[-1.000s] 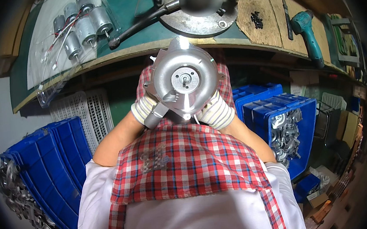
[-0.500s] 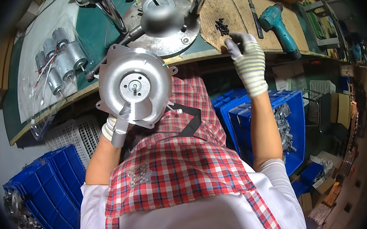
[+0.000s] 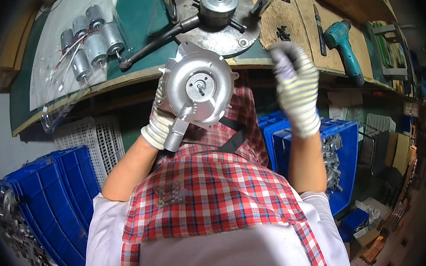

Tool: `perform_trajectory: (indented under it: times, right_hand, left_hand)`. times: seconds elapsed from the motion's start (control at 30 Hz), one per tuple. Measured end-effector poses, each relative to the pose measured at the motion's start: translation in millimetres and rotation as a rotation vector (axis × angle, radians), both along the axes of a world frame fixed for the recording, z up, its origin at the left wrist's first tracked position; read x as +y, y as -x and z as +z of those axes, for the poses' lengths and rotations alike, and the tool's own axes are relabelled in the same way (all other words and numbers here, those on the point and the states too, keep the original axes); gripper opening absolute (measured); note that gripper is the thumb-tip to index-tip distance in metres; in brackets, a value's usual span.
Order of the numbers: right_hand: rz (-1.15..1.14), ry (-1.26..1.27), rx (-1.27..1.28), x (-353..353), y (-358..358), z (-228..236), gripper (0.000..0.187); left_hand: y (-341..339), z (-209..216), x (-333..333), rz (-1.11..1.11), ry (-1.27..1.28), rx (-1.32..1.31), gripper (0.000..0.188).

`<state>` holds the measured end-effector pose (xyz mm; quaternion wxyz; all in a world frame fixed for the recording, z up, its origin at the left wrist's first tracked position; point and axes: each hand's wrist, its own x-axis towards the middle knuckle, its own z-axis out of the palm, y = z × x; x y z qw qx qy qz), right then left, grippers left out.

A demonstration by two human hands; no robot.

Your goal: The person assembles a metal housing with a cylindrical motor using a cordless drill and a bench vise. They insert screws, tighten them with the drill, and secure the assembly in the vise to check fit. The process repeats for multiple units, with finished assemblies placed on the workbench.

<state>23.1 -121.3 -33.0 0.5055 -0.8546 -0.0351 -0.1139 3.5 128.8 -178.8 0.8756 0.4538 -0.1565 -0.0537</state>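
My left hand, in a striped knit glove, grips a silver metal blower housing from its left side and underneath. The housing is tilted up toward me in front of the bench edge, its short spout pointing down and left. At its centre sit a round plate with small holes and a shaft. My right hand, gloved alike, hovers by the bench edge just below a small pile of black screws. Its fingers are curled in and blurred; anything between them is too small to make out.
On the bench stand a round metal base with a cylinder and long lever, bagged motors, a black-handled blade and a teal power drill. Blue crates with metal parts flank me.
My left hand has carried the housing rightward. The right hand has drawn back slightly from the screws, and its fingers have curled in. The whole view has shifted as my head moved.
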Motion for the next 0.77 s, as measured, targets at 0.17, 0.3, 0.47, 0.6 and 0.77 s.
perform_trajectory:
  times: [0.17, 0.3, 0.47, 0.6, 0.77]
  right_hand:
    - [0.345, -0.085, -0.001, 36, 25, -2, 0.018]
    - [0.342, 0.101, -0.032, 37, 24, -12, 0.021]
    - [0.358, 0.142, -0.022, 36, 24, -13, 0.02]
    - [0.241, 0.092, 0.092, 43, 26, -16, 0.02]
    - [0.13, -0.212, 0.168, 25, 1, -27, 0.024]
  left_hand:
    - [6, 24, -12, -0.184, 0.371, 0.466, 0.035]
    - [10, 37, -19, 0.13, -0.297, 0.174, 0.04]
    - [8, 32, -23, 0.222, -0.512, 0.135, 0.036]
    - [4, 16, -20, 0.028, -0.169, 0.356, 0.038]
    - [1, -23, -11, -0.05, -0.438, 0.073, 0.05]
